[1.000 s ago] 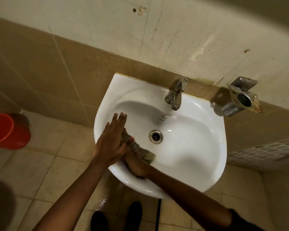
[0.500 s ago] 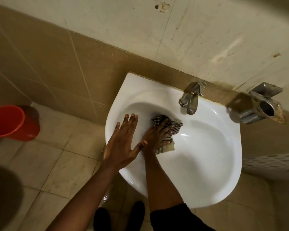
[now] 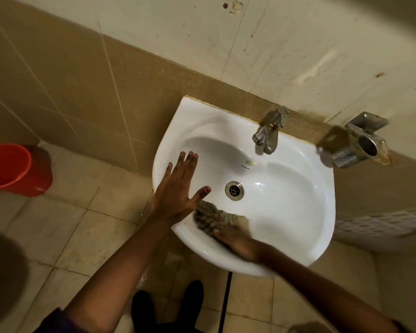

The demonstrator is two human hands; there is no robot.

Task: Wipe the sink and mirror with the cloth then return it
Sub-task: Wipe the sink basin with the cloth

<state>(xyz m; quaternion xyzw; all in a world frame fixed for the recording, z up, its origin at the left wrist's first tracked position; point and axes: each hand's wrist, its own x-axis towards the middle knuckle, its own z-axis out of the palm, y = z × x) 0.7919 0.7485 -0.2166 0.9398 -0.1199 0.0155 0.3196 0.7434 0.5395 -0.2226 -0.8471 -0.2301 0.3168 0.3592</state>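
A white wall-mounted sink [image 3: 298, 212] fills the middle of the head view, with a steel drain [image 3: 234, 190] at its bottom. My right hand [image 3: 238, 241] presses a striped, patterned cloth [image 3: 211, 218] against the basin's near inner wall; the hand is motion-blurred. My left hand [image 3: 178, 191] lies flat with fingers spread on the sink's left rim, holding nothing. No mirror is in view.
A metal tap [image 3: 268, 133] stands at the sink's back edge. A metal wall fitting [image 3: 360, 145] juts out to the right of it. A red bucket [image 3: 15, 171] sits on the tiled floor at left. My dark shoes [image 3: 168, 306] are below the sink.
My right hand has dragged the cloth from the basin's back near the tap down to the near wall. My left hand stays on the left rim.
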